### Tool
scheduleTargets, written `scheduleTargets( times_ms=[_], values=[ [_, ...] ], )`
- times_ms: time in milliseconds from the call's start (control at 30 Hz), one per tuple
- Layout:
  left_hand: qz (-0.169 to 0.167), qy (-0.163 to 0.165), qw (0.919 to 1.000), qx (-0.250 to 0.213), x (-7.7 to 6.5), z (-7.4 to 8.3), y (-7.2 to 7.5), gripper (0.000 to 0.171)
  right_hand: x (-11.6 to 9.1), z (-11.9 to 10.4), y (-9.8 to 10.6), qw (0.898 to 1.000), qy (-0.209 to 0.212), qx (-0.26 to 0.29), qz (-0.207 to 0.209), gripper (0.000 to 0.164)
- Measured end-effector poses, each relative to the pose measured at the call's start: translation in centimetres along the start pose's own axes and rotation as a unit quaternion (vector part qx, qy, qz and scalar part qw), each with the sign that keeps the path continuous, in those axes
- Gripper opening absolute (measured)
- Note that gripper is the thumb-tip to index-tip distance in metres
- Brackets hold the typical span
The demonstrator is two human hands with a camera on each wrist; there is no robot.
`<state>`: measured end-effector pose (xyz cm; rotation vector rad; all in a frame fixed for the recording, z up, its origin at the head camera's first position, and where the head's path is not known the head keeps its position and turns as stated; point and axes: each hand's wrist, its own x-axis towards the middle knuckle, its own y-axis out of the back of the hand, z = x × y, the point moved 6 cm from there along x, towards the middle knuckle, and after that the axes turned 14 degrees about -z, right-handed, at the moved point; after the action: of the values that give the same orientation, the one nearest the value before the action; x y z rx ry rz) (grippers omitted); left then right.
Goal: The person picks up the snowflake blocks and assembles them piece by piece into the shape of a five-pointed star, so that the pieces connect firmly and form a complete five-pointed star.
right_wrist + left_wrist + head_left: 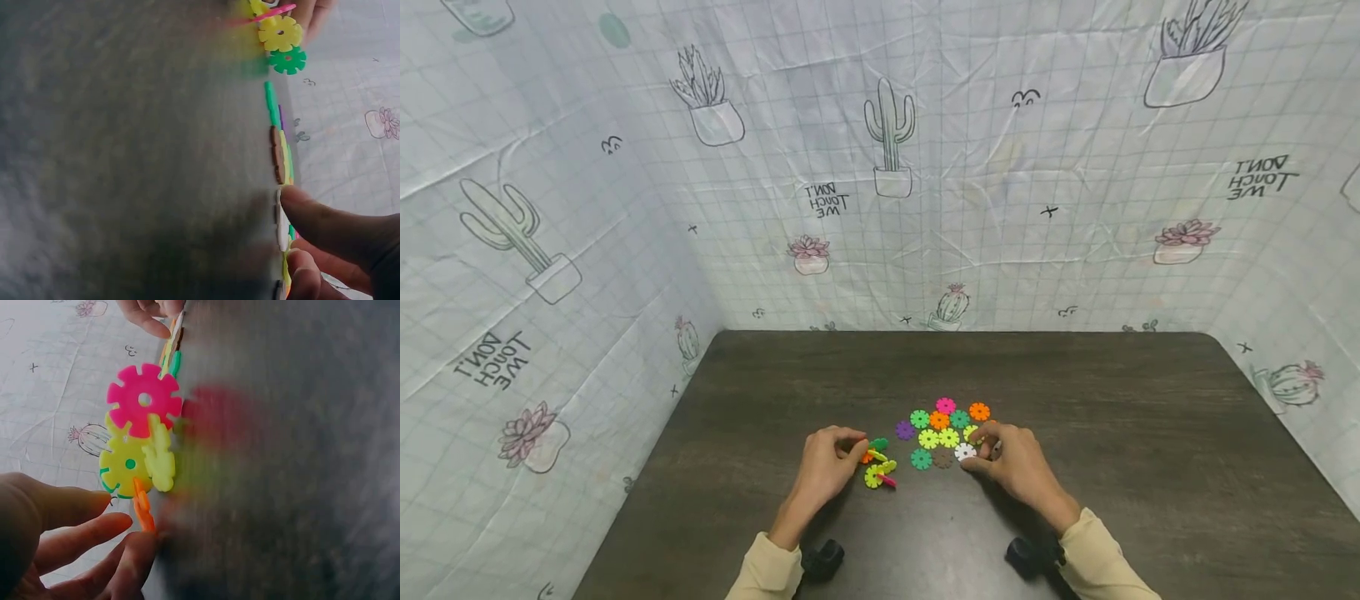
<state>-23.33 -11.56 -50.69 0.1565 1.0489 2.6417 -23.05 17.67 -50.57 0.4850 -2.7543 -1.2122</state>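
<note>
My left hand [827,458] is beside a cluster of notched plastic discs slotted together at angles. In the left wrist view the cluster has a pink disc [130,411], yellow discs [115,464] and, nearest the fingers, an orange disc [145,515]. Thumb and index fingertip are apart, with a lower finger right at the orange disc's edge. A green disc [288,60] of the cluster shows in the right wrist view. The right hand [1018,458] reaches a white notched disc [964,452] lying flat, its thumb and curled index finger at opposite edges.
Between the hands lie several loose discs, among them a purple disc [905,430], a brown disc [942,458], a pink disc [946,406] and an orange disc [979,412]. The dark wooden table [760,383] meets a patterned cloth wall [970,242] behind and at both sides.
</note>
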Motion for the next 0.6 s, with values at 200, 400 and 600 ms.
scheduleTargets(
  times_ms=[200,400,600],
  values=[
    [-0.002,0.011,0.9991,0.042,0.6,0.7,0.4,0.013,0.0,-0.3,-0.2,1.000,0.003,-0.012,0.005,0.027],
    [-0.034,0.026,0.9978,0.050,2.3,1.7,0.1,0.026,-0.2,-0.2,-0.2,1.000,-0.016,-0.008,0.001,0.024],
    [-0.079,0.009,0.9959,0.044,4.1,2.8,-1.3,0.028,-0.6,0.0,-0.1,1.000,-0.023,0.003,0.006,0.026]
  ],
)
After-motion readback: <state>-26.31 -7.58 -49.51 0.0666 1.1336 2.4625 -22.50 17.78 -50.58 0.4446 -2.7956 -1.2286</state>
